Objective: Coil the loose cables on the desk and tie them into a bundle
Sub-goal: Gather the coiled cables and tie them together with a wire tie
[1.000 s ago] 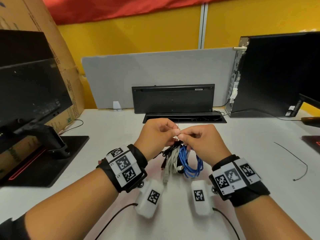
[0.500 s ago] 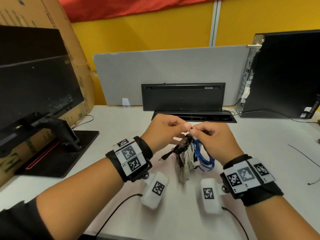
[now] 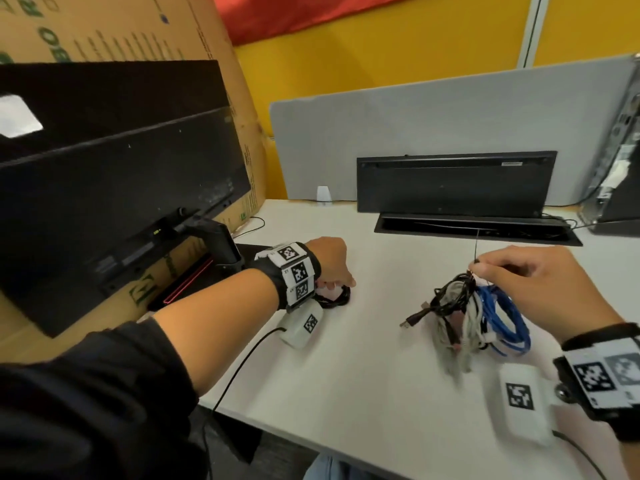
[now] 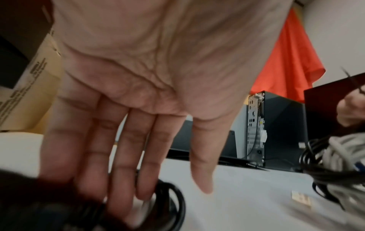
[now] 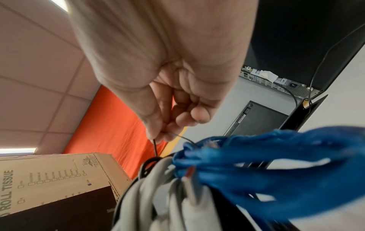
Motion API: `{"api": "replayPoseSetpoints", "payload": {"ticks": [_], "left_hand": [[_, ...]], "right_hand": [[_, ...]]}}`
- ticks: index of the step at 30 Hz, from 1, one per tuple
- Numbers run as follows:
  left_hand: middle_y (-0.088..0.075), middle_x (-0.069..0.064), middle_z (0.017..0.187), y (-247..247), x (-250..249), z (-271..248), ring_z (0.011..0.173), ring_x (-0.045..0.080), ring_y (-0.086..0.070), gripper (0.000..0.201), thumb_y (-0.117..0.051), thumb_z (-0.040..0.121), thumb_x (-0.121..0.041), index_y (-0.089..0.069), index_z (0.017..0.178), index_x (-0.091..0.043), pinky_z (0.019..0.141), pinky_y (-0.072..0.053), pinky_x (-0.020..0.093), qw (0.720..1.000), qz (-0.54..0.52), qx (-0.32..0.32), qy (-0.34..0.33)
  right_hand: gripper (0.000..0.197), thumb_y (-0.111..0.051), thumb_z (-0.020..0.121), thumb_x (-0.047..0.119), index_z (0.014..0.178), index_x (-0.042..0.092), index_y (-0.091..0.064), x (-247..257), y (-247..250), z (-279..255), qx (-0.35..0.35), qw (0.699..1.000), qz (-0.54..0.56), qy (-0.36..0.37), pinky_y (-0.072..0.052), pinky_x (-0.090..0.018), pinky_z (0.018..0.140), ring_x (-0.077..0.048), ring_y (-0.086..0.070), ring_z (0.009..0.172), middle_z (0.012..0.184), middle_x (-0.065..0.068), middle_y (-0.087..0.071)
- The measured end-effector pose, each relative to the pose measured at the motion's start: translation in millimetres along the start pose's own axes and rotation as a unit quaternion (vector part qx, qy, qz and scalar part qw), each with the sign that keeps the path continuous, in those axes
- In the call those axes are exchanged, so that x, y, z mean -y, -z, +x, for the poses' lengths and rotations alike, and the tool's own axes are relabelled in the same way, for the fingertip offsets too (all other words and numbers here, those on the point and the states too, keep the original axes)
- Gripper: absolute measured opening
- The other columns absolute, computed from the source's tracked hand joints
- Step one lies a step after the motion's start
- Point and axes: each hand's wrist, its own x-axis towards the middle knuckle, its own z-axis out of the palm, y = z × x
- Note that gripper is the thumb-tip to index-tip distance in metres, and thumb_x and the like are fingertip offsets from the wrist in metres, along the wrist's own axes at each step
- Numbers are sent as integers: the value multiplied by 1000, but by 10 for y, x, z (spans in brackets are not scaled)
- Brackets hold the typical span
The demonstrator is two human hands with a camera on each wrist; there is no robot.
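The right hand [image 3: 540,285] pinched a thin black tie wire [image 5: 156,148] between thumb and forefinger, its grip narrow and closed on the wire just above the cable bundle [image 3: 478,317]. The wire ran down into the top of the bundle, so the pinch probably served to keep the loops drawn together while the tie was unfinished. The bundle combined black, grey and blue coils and stood on the white surface [image 3: 363,358] below that hand, partly hanging from the wire; whether the tie was fully secured cannot be told. The left hand [image 3: 329,265] was well apart from the bundle, near the monitor base, with its grip wide: the fingers [image 4: 126,179] were straight and extended down onto a separate coil of black cable [image 3: 334,296] lying on the surface. This placement suggested a reach for one more cable to add to the bundle. Around the surface stood a dark monitor [image 3: 114,188] on the left, a cardboard box [image 3: 114,26] behind it, a grey divider panel [image 3: 433,133], an open black cable tray [image 3: 457,188] and a yellow wall [image 3: 398,46].
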Motion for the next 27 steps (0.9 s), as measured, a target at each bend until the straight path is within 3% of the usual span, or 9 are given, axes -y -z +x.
{"api": "replayPoseSetpoints", "payload": {"ticks": [4,6,9,13,15,18,21,24,27], "left_hand": [[-56,-1,67,-176,2,92,59,15,-53,48,-74,75,-57,-49,68,-15,53,-41,26,998,56,8,17],[-55,-1,76,-229,-4,121,68,18,-55,55,-76,70,-59,-49,77,-11,59,-41,28,997,78,13,16],[-53,1,86,-258,-34,150,79,22,-55,48,-77,75,-47,-48,88,-11,66,-44,29,994,105,21,12],[-63,6,76,-190,-110,142,64,19,-58,26,-69,82,-30,-58,71,-9,57,-45,26,998,-51,-48,1],[-72,11,79,-120,-198,117,70,21,-65,28,-67,86,-25,-67,82,2,66,-52,31,971,-227,-69,-35],[-76,8,83,-45,-436,-58,75,17,-72,21,-65,90,-18,-71,92,2,75,-57,30,888,-434,-74,-132],[-75,13,91,-32,-687,-222,84,26,-73,16,-66,89,-22,-77,86,-11,82,-59,37,838,-496,-73,-216],[-75,13,98,-53,-857,-334,89,27,-73,17,-68,88,-31,-78,90,-17,91,-53,47,819,-510,-62,-256],[-75,12,97,-70,-962,-430,88,28,-73,25,-70,82,-39,-78,93,-18,91,-56,46,813,-508,-49,-281]], "right_hand": [[9,-73,83,20,78,27,-76,13,-13,-7,1,1000,8,-6,-42,-15,69,12,-63,76,76,20,-71],[10,-73,83,20,76,28,-75,9,-7,-8,4,1000,9,-5,-42,-14,68,12,-63,76,75,24,-71],[11,-73,83,22,76,30,-75,-12,4,-23,8,1000,13,-9,-42,-14,68,12,-63,77,79,29,-70],[14,-72,84,20,75,30,-75,-5,-1,-10,12,1000,5,4,-45,-4,61,11,-63,76,77,28,-70],[14,-73,83,19,74,29,-75,-3,-10,-7,10,1000,10,1,-43,0,61,10,-64,74,74,22,-71],[16,-72,84,18,72,30,-74,12,-22,7,15,1000,-2,-3,-43,-1,60,9,-64,74,75,19,-71],[20,-71,84,19,68,30,-72,36,-6,15,28,999,-15,-3,-40,-2,57,10,-61,65,64,23,-67],[23,-70,84,18,64,30,-71,60,10,6,37,999,-20,-1,-39,-5,55,7,-57,57,57,26,-63],[21,-70,85,18,66,24,-73,105,22,-2,43,999,-29,7,-41,-12,54,-2,-57,55,58,14,-65]]}}
